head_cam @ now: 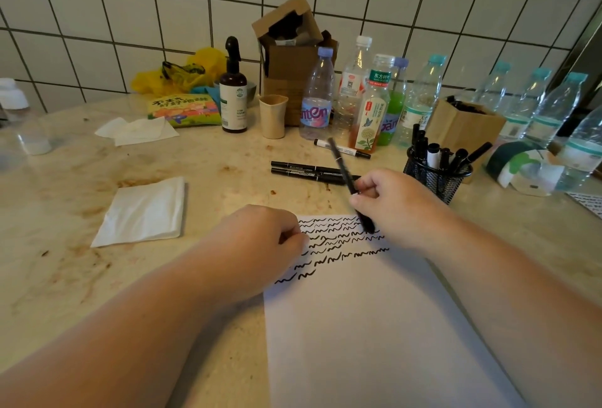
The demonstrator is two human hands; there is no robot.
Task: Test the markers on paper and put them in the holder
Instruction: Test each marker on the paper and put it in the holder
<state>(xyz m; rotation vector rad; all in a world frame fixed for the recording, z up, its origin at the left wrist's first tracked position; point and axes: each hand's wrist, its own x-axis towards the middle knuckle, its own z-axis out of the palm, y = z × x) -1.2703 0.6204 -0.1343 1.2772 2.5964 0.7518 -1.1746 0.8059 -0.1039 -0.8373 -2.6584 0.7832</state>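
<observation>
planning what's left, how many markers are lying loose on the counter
3: two black markers side by side past the paper, one white marker by the bottles. More may hide behind the hands.

The black marker [348,179] in my right hand [391,202] is tilted, tip down on the white paper [368,326], which lies near me and carries rows of black squiggles at its far end. Two black markers [309,173] lie side by side on the counter [211,163] beyond it, a white-barrelled marker [342,148] farther back. At right, the black mesh holder [435,176] stands full of markers.
</observation>
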